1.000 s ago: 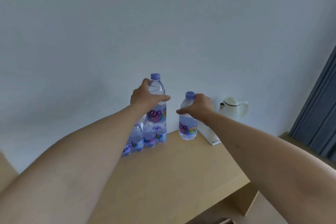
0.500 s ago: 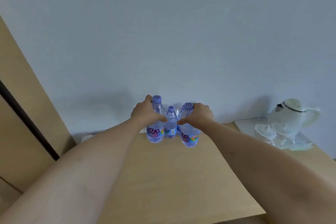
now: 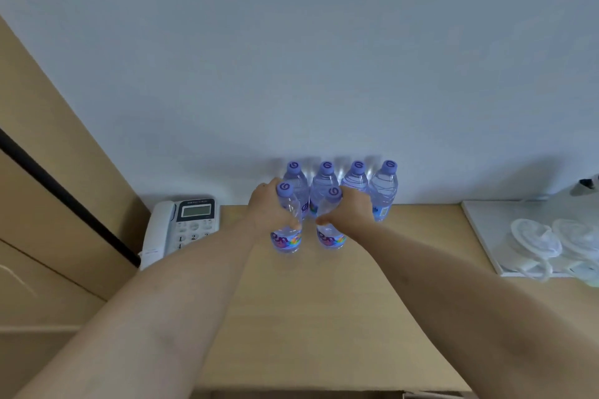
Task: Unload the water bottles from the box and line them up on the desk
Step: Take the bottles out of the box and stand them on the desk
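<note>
Head view, nearest first: two bare forearms run up from the bottom corners and converge over the wooden desk. At the very bottom edge a strip of brown cardboard shows, too little to tell what it is.

Each hand grips one bottle in the front row. The left hand wraps the upper body of the front left bottle, fingers curled around it with the thumb tip meeting the front just above the label. The right hand does the same on the front right bottle, thumb pointing inward toward the left hand. Both bottles stand upright on the desk, close together but apart. Their labels are purple with multicoloured swirls and large curly letters; the lettering cannot be read for sure. The purple caps carry a spiral mark.

Just behind, a back row of four bottles stands side by side against the white wall, same caps.

On the left sits a white desk phone; keys 1, 2 and 4 can be read. On the right a white tray holds clear wrapped items.
</note>
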Action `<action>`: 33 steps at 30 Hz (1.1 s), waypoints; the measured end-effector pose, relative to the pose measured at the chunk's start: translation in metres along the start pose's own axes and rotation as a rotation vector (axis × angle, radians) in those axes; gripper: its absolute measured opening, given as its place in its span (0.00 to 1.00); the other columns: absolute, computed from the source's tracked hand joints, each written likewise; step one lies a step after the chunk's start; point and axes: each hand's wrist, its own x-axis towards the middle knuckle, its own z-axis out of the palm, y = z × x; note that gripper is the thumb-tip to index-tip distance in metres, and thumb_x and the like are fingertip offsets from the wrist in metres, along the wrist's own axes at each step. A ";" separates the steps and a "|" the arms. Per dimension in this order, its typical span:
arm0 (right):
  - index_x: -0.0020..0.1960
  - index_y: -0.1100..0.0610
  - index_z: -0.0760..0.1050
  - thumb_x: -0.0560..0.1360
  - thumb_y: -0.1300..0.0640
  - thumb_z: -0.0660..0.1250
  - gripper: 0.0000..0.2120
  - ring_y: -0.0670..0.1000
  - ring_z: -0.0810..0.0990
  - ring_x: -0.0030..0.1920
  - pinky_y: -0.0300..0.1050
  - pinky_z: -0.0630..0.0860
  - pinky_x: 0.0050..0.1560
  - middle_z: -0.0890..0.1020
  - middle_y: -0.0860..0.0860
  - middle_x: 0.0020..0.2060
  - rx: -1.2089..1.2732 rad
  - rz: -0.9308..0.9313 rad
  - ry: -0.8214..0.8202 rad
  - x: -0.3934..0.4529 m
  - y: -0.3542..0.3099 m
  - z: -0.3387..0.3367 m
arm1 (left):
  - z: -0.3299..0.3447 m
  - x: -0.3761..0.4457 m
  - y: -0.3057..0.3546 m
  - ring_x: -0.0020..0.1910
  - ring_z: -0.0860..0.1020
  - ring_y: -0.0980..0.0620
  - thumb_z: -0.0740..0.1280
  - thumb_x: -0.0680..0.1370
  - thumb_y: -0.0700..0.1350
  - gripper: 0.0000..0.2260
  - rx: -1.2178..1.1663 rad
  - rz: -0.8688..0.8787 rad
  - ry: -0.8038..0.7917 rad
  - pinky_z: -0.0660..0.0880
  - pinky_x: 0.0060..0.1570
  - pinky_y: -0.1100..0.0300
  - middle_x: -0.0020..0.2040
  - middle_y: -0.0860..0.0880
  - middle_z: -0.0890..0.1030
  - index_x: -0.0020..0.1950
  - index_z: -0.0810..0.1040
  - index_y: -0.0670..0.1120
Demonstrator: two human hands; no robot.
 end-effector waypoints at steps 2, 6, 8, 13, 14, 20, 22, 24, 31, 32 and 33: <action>0.38 0.51 0.71 0.54 0.51 0.82 0.22 0.47 0.76 0.36 0.40 0.69 0.31 0.75 0.45 0.33 0.034 0.006 -0.005 0.005 0.004 0.005 | 0.009 0.003 -0.003 0.37 0.75 0.54 0.83 0.52 0.46 0.28 0.001 0.019 0.011 0.66 0.30 0.65 0.44 0.51 0.77 0.43 0.70 0.52; 0.42 0.54 0.73 0.54 0.51 0.82 0.24 0.49 0.75 0.38 0.41 0.69 0.30 0.77 0.48 0.35 0.048 0.013 -0.003 0.013 0.009 0.015 | 0.024 0.007 -0.001 0.46 0.77 0.48 0.83 0.54 0.44 0.32 0.011 0.048 0.060 0.71 0.41 0.61 0.51 0.47 0.76 0.54 0.75 0.46; 0.44 0.55 0.71 0.53 0.51 0.81 0.27 0.49 0.74 0.38 0.40 0.66 0.29 0.75 0.48 0.36 0.060 0.015 0.010 0.015 0.012 0.021 | 0.029 0.011 0.001 0.46 0.76 0.48 0.83 0.55 0.43 0.32 0.012 0.052 0.078 0.69 0.41 0.61 0.50 0.47 0.74 0.55 0.75 0.46; 0.47 0.54 0.67 0.52 0.49 0.81 0.31 0.49 0.73 0.38 0.41 0.65 0.29 0.73 0.46 0.37 0.101 0.023 0.029 0.024 0.015 0.027 | 0.038 0.018 -0.004 0.46 0.76 0.47 0.81 0.56 0.41 0.30 0.022 0.062 0.082 0.68 0.42 0.62 0.49 0.46 0.73 0.55 0.75 0.46; 0.47 0.53 0.67 0.52 0.48 0.81 0.32 0.47 0.73 0.37 0.41 0.65 0.28 0.72 0.46 0.37 0.101 0.021 0.030 0.026 0.016 0.027 | 0.038 0.018 -0.005 0.46 0.76 0.47 0.82 0.55 0.40 0.31 0.018 0.059 0.085 0.69 0.42 0.61 0.50 0.46 0.73 0.55 0.75 0.47; 0.48 0.52 0.66 0.52 0.46 0.82 0.33 0.45 0.71 0.36 0.42 0.65 0.29 0.72 0.45 0.36 0.082 0.008 0.016 0.030 0.018 0.028 | 0.034 0.021 -0.007 0.48 0.77 0.46 0.83 0.54 0.41 0.33 0.025 0.081 0.065 0.72 0.45 0.60 0.51 0.46 0.75 0.57 0.76 0.46; 0.48 0.53 0.65 0.53 0.46 0.83 0.34 0.49 0.73 0.38 0.44 0.67 0.32 0.72 0.46 0.37 0.065 0.009 -0.003 0.029 0.016 0.026 | 0.031 0.021 -0.007 0.49 0.76 0.47 0.84 0.54 0.42 0.34 0.026 0.074 0.035 0.73 0.47 0.58 0.52 0.45 0.76 0.57 0.76 0.46; 0.49 0.53 0.65 0.53 0.46 0.83 0.35 0.50 0.73 0.39 0.44 0.67 0.32 0.71 0.46 0.37 0.056 0.005 -0.018 0.026 0.014 0.025 | 0.028 0.021 -0.003 0.48 0.76 0.49 0.84 0.55 0.45 0.33 0.039 0.067 0.027 0.72 0.46 0.58 0.51 0.47 0.77 0.56 0.76 0.46; 0.58 0.53 0.68 0.58 0.47 0.80 0.35 0.53 0.75 0.46 0.45 0.70 0.37 0.76 0.48 0.43 0.006 -0.040 -0.014 0.012 0.004 0.012 | 0.013 0.021 0.013 0.49 0.76 0.50 0.82 0.60 0.47 0.30 -0.008 0.118 0.090 0.68 0.46 0.63 0.52 0.50 0.76 0.60 0.76 0.47; 0.60 0.54 0.68 0.59 0.47 0.80 0.35 0.53 0.75 0.48 0.45 0.70 0.39 0.76 0.48 0.44 -0.010 -0.046 -0.006 0.010 0.003 0.008 | 0.011 0.021 0.015 0.50 0.76 0.51 0.81 0.62 0.47 0.29 -0.021 0.119 0.096 0.68 0.47 0.63 0.51 0.51 0.76 0.60 0.76 0.48; 0.61 0.54 0.68 0.60 0.47 0.79 0.35 0.54 0.75 0.49 0.45 0.69 0.41 0.75 0.48 0.46 -0.025 -0.050 0.008 0.007 0.001 0.002 | 0.008 0.019 0.018 0.51 0.77 0.51 0.79 0.63 0.47 0.27 -0.034 0.122 0.104 0.68 0.47 0.63 0.51 0.53 0.76 0.60 0.77 0.48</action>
